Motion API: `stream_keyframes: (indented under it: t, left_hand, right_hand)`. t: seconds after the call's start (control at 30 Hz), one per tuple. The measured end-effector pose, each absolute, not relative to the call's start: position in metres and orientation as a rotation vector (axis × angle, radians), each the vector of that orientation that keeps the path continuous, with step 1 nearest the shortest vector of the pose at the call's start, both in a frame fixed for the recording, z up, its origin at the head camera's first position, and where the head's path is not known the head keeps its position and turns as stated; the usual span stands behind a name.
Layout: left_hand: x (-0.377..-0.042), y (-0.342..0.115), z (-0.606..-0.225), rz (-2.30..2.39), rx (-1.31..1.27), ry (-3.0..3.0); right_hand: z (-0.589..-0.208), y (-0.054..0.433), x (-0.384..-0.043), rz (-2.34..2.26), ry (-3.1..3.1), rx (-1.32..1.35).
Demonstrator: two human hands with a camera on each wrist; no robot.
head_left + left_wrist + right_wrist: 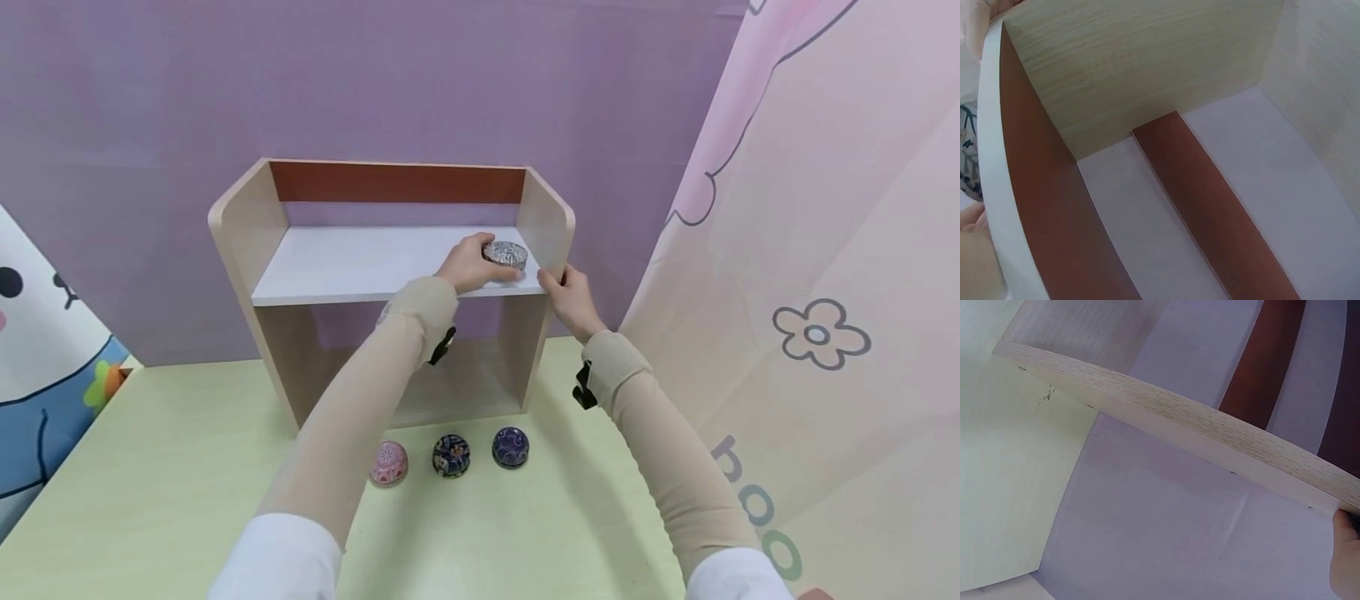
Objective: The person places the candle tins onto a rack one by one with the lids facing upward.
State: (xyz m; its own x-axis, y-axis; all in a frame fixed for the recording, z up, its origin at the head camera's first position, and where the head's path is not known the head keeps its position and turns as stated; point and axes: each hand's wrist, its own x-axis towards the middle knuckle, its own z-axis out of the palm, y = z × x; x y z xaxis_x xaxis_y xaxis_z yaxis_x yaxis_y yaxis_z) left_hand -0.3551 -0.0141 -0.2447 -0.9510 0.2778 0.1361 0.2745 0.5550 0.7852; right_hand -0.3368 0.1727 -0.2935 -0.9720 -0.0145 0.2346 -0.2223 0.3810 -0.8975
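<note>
My left hand (474, 265) grips a small round tin (506, 254) with a black-and-white pattern, over the right end of the white shelf board (360, 258). In the left wrist view, part of the tin (969, 153) shows beside the board's edge, with a bit of the left hand (979, 256) below it. At the right side panel (551, 221) of the small wooden shelf, my right hand (573, 302) pinches the front edge. The right wrist view catches only the thumb side of the right hand (1344, 556) against that panel (1166, 419).
Three round patterned tins stand on the pale green table before the shelf: a pink one (389, 463), a dark floral one (452, 456) and a purple one (511, 447). A purple backdrop (420, 75) rises behind. At right hangs a printed curtain (825, 250).
</note>
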Motion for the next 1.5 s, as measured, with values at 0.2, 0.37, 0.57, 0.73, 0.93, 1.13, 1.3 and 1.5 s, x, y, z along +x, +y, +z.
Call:
stream_keyframes:
  t: [0.2, 0.37, 0.57, 0.73, 0.93, 1.13, 1.3, 1.5]
  left_hand:
    - [-0.356, -0.024, -0.241, 1.413, 0.512, 2.689]
    - [-0.357, -0.039, -0.238, 1.442, 0.505, 2.656]
    - [-0.349, -0.053, -0.232, 1.457, 0.571, 2.747]
    - [-0.338, -0.058, -0.229, 1.484, 0.630, 2.865]
    - [-0.322, -0.062, -0.227, 1.611, 0.783, 2.968]
    - [-0.309, -0.069, -0.233, 1.645, 0.879, 2.979]
    - [-0.298, -0.076, -0.242, 1.504, 0.955, 3.030]
    - [-0.285, -0.082, -0.250, 1.293, 1.054, 3.066]
  right_hand:
    - [-0.295, 0.173, -0.339, 1.635, -2.447, 0.215]
    - [-0.295, 0.173, -0.341, 1.646, -2.443, 0.230]
    - [-0.296, 0.171, -0.342, 1.634, -2.443, 0.215]
    - [-0.296, 0.171, -0.342, 1.630, -2.434, 0.220]
    - [-0.295, 0.172, -0.342, 1.618, -2.444, 0.228]
    - [-0.294, 0.172, -0.342, 1.620, -2.426, 0.219]
    - [-0.294, 0.172, -0.341, 1.627, -2.426, 0.216]
    - [-0.295, 0.173, -0.340, 1.616, -2.438, 0.212]
